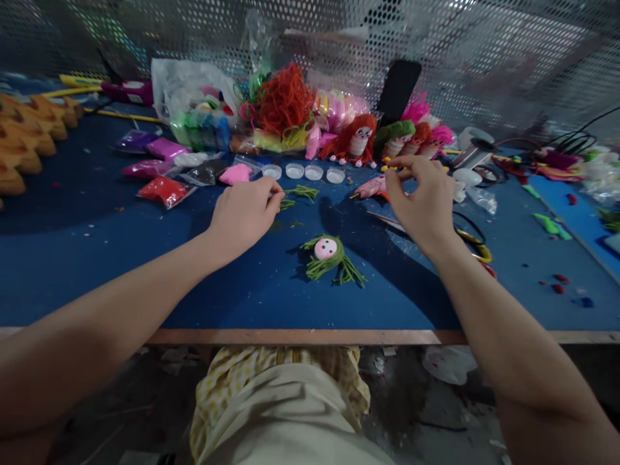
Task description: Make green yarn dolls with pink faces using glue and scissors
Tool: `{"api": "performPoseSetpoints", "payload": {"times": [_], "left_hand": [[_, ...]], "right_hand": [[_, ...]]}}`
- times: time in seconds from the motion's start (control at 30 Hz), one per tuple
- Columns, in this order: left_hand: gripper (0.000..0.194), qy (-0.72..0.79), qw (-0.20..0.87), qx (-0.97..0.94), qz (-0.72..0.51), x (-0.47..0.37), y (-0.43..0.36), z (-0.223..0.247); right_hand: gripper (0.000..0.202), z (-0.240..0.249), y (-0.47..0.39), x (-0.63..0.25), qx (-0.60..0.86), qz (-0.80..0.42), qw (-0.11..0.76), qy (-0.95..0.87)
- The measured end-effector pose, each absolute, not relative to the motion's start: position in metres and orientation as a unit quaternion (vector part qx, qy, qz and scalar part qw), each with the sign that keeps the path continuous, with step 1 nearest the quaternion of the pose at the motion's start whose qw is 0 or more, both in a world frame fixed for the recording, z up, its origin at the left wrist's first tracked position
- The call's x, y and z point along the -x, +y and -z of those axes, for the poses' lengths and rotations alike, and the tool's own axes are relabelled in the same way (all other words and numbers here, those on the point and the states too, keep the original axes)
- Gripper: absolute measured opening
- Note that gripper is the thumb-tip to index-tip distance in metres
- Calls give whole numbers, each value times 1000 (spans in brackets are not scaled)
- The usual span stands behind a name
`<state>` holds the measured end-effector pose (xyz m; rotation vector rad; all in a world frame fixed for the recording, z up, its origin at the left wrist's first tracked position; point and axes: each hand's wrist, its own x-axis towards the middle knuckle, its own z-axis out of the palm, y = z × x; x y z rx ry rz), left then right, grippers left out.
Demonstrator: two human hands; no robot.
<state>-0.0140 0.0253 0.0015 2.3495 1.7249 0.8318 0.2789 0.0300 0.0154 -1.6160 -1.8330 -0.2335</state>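
A small doll head (pixel 325 248) with a pale face, pink cheeks and green yarn hair lies on the blue tabletop, between and nearer than both hands. My left hand (pixel 248 212) is closed in a pinch at short green yarn strands (pixel 287 204). More cut green yarn (pixel 304 192) lies just beyond its fingertips. My right hand (pixel 422 197) hovers over the scissors (pixel 387 221), thumb and forefinger brought together; whatever is between them is too small to make out. Partly behind it lies a pink pen-like tool (pixel 371 187) with a pointed tip.
Small clear round dishes (pixel 314 172) stand in a row ahead. Behind are red yarn (pixel 287 97), finished yarn-haired dolls (pixel 359 139), a black phone (pixel 400 90) and a bag of clay (pixel 194 103). Coloured clay packets (pixel 165 191) lie left, beside an orange egg-tray-like holder (pixel 29 139).
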Motion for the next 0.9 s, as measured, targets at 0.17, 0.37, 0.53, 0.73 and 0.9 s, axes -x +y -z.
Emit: {"api": "performPoseSetpoints", "payload": {"times": [0.17, 0.37, 0.53, 0.73, 0.9], "left_hand": [[12, 583, 36, -761, -282, 12, 25, -3], [15, 515, 48, -761, -392, 7, 17, -14], [17, 478, 78, -782, -392, -2, 6, -16], [17, 405, 102, -820, -390, -9, 0, -8], [15, 390, 76, -829, -394, -8, 2, -6]], "right_hand": [[24, -15, 30, -280, 612, 74, 343, -709], [25, -19, 20, -272, 577, 98, 395, -709], [23, -15, 7, -252, 444, 17, 397, -803], [18, -3, 1, -235, 352, -30, 380, -855], [20, -4, 1, -235, 360, -12, 395, -845]]}}
